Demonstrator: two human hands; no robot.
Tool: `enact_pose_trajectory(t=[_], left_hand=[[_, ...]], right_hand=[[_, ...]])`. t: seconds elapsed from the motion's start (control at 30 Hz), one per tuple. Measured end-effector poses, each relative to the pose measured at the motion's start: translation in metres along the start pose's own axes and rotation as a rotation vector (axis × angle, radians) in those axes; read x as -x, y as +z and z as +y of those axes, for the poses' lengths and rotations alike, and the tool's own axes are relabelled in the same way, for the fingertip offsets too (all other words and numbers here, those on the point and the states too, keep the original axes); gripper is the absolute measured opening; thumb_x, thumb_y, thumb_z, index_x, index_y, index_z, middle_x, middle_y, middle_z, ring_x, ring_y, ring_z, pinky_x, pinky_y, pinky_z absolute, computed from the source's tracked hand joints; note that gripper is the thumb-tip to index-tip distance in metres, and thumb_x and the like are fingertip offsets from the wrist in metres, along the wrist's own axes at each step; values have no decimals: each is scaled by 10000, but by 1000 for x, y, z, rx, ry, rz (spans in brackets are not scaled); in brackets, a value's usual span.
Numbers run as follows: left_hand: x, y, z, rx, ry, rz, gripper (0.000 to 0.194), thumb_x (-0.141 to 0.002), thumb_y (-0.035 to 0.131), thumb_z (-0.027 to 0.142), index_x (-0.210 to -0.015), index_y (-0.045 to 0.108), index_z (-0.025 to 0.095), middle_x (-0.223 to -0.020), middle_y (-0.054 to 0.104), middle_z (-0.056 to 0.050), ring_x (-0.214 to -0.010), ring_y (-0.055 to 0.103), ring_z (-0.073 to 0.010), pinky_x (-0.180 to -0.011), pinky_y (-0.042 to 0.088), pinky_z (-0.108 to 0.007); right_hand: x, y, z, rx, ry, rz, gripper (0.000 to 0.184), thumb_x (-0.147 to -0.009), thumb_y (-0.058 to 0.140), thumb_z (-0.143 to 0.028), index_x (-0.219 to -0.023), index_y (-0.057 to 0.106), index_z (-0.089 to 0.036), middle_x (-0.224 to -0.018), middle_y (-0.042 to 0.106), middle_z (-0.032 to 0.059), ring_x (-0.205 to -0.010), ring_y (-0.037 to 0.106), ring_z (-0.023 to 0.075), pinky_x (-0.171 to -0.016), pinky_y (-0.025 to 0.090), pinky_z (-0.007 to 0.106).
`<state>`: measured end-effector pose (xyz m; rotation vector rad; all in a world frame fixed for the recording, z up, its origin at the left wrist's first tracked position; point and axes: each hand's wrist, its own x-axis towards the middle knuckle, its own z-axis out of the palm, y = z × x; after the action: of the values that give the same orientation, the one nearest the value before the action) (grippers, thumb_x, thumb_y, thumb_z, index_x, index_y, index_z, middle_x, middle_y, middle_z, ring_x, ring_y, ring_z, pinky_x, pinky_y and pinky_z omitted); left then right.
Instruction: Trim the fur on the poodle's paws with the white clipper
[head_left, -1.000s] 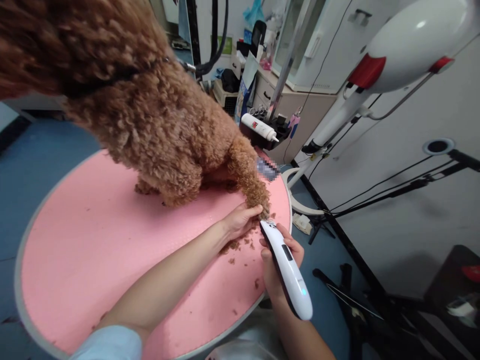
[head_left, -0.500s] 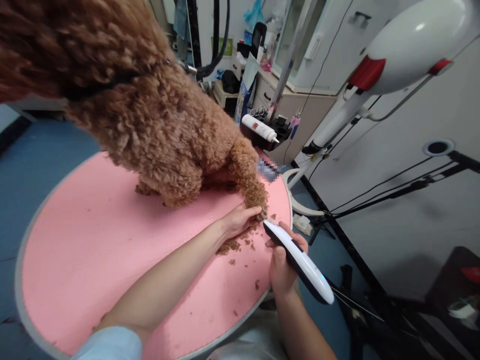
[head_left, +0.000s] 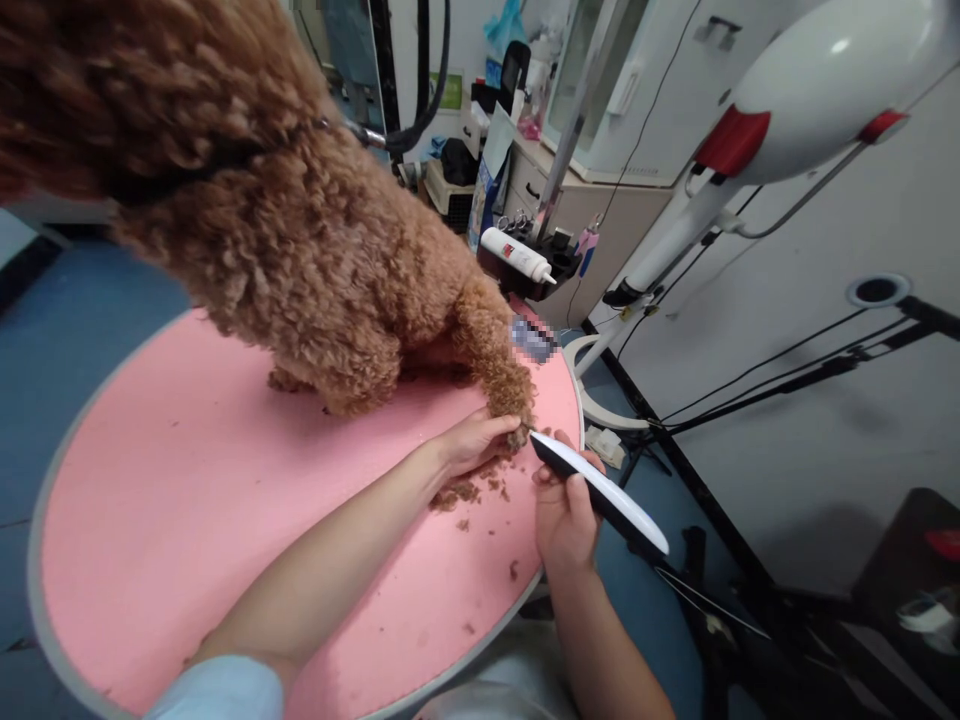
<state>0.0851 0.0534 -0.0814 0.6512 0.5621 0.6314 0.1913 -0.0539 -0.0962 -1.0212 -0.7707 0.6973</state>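
A curly brown dog (head_left: 322,270) with a dark collar is on the round pink grooming table (head_left: 187,480). My left hand (head_left: 474,440) is closed round the dog's paw (head_left: 517,438) near the table's right side; some of its fingers are hidden beneath the paw. My right hand (head_left: 568,510) grips a white and black hair clipper (head_left: 607,490), its blade end at the paw's fur. Whether the blade touches the fur I cannot tell. Clumps of cut brown hair (head_left: 456,495) lie on the table below my left hand.
A black tool tray (head_left: 525,275) on the table's pole holds scissors and a white bottle (head_left: 517,256). A white and red lamp-like machine (head_left: 817,90) leans in at the right. Beside the wall is a black stand (head_left: 817,375). A dark lead (head_left: 412,130) reaches the dog's collar.
The clipper has rolled in my right hand, showing more of its black side, and its rear end has risen. My left hand stays at the paw. The dog's body has shifted slightly left in view.
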Motion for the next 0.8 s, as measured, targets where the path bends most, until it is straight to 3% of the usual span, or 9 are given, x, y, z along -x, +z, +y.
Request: enact_pose_trajectory(t=[0.1,0.23,0.33,0.47,0.67,0.8], left_hand=[[2,-1,2,14,-9,8,220,-644,713,247,-732,537,148,-644,578,15,-575,525,-96,-580,395,-234],[4,1,4,-8,-6,9,205,-638,710,227,-706,532,149,-604,557,22,-545,505,-93,-555,375,-235],[4,1,4,-36,10,1,184,-645,695,220,-692,532,148,-587,549,22,-537,496,-91,-550,371,-235],[3,1,4,-30,21,13,200,-619,703,222,-705,541,144,-605,562,17,-552,507,-94,-566,383,-235],[5,3,4,-80,21,24,182,-651,673,228,-706,516,153,-597,532,23,-546,486,-98,-544,355,-239],[5,2,1,-102,42,40,160,-684,655,222,-755,526,159,-637,527,28,-569,485,-98,-548,352,-240]], right_hand=[[-2,-1,-4,-121,98,70,198,-867,498,-386,-1029,467,-276,-1175,639,76,-636,589,116,-566,478,277],[-4,2,-11,-354,398,157,241,-757,660,-370,-952,557,-273,-981,709,4,-537,546,77,-519,457,223],[-6,5,-13,-436,486,209,280,-703,715,-349,-935,583,-263,-951,720,-7,-552,557,70,-531,472,205],[-7,4,-15,-417,457,227,242,-736,674,-387,-922,591,-256,-1005,719,9,-525,533,65,-496,462,207],[-8,5,-10,-358,449,184,276,-723,686,-372,-930,546,-255,-920,721,-5,-512,547,69,-503,460,211],[-2,5,-6,-74,156,94,299,-769,650,-353,-987,473,-250,-1113,670,53,-558,595,88,-574,496,265]])
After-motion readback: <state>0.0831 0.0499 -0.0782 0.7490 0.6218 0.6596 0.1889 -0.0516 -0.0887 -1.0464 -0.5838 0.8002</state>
